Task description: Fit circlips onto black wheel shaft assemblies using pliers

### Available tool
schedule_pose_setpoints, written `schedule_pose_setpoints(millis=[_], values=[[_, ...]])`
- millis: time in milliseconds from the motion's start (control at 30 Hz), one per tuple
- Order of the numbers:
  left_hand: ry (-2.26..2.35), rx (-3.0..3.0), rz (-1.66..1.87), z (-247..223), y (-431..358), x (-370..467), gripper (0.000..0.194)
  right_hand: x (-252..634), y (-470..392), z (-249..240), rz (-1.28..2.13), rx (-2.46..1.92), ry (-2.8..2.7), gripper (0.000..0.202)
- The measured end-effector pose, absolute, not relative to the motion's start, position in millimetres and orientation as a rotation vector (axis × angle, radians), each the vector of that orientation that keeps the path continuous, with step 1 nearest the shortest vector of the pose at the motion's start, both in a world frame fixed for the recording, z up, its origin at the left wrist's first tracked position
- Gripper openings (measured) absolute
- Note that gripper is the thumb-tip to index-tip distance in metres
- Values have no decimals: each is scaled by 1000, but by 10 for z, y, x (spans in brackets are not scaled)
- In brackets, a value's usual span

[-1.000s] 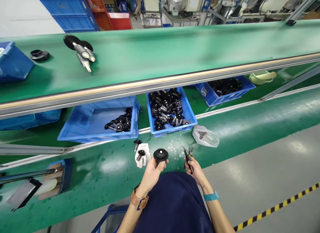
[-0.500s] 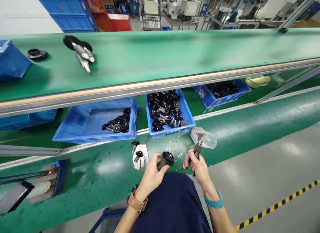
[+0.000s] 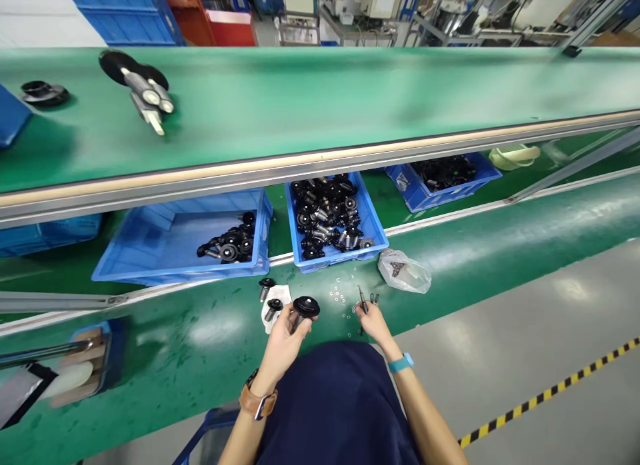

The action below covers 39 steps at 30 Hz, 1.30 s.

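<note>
The left hand [image 3: 283, 337] pinches a black wheel part [image 3: 305, 308] by the stem under its round disc, holding it up just above the near edge of the table [image 3: 200, 332]. The right hand [image 3: 371, 324] is closed around the handles of small pliers [image 3: 362, 301], whose tips point down toward the tiny rings [image 3: 341, 296] scattered loose on the table surface between the 2 hands.

The rings are the likeliest trouble: they lie unboxed close to the near edge, so a brush from a wrist or the pliers could flick some onto the floor. A ring gripped only by the plier tips could also spring away if the squeeze slackens. The wheel part is held by fingertips alone and could tip out over the person's lap.

A white glove [image 3: 274, 306] with 2 more small parts on it lies just beside the left hand. Behind, 2 blue bins [image 3: 373, 220] hold more black parts, and a clear bag [image 3: 405, 270] sits toward the right.

Whether the pliers hold a ring cannot be told; the tips are too small. The bag's contents are unclear, and the wheel part's stem is mostly hidden by fingers.
</note>
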<state>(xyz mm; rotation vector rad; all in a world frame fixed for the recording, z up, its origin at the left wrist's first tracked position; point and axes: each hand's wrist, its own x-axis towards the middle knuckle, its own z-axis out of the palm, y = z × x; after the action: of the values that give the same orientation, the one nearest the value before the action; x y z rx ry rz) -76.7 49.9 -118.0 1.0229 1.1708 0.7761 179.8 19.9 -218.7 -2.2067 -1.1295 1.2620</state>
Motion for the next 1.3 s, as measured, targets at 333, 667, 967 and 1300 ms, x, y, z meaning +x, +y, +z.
schedule_pose_setpoints(millis=[333, 667, 967, 1300], values=[[1070, 791, 909, -1053, 495, -736, 57, 1408, 773, -2699, 1243, -2473, -1452, 36], [896, 402, 977, -1051, 510, -758, 43, 1257, 800, -2832, 1169, -2415, -1694, 37], [1100, 481, 934, -1185, 537, -682, 45, 1295, 787, -2794, 1363, -2347, -1393, 37], [1311, 644, 772, -1323, 495, -528, 57, 1371, 590, -2001, 1728, -1634, -1022, 42]])
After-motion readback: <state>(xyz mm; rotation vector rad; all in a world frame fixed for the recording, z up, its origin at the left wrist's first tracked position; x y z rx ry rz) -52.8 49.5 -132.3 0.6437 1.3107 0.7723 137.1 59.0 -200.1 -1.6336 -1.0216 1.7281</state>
